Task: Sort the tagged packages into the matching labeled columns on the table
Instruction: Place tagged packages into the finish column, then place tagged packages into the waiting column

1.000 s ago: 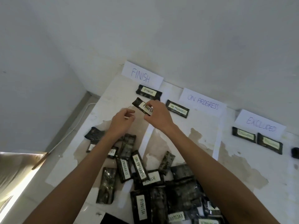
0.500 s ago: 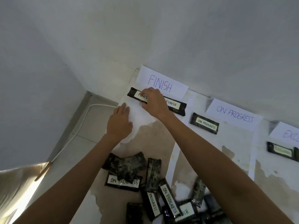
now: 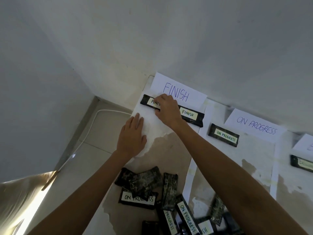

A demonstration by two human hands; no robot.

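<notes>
FINISH-tagged package [image 3: 149, 102] lies at the far left of the bench [image 3: 172, 160], just below the FINISH sign [image 3: 177, 92], its long axis running left to right in line with a second FINISH package [image 3: 191, 116] just beside it on the right. The right hand [image 3: 166, 110] covers its right end, fingers curled down onto it, apparently pressing or pinching it into place; whether it grips is unclear. The left hand [image 3: 132, 138] rests flat and spread on the bench, nearer the person, holding nothing. Releasing looks next, and the unsorted pile [image 3: 162, 197] lies nearer the left hand. An ON PROGRESS package [image 3: 223, 137] sits under its own sign [image 3: 255, 127].
</notes>
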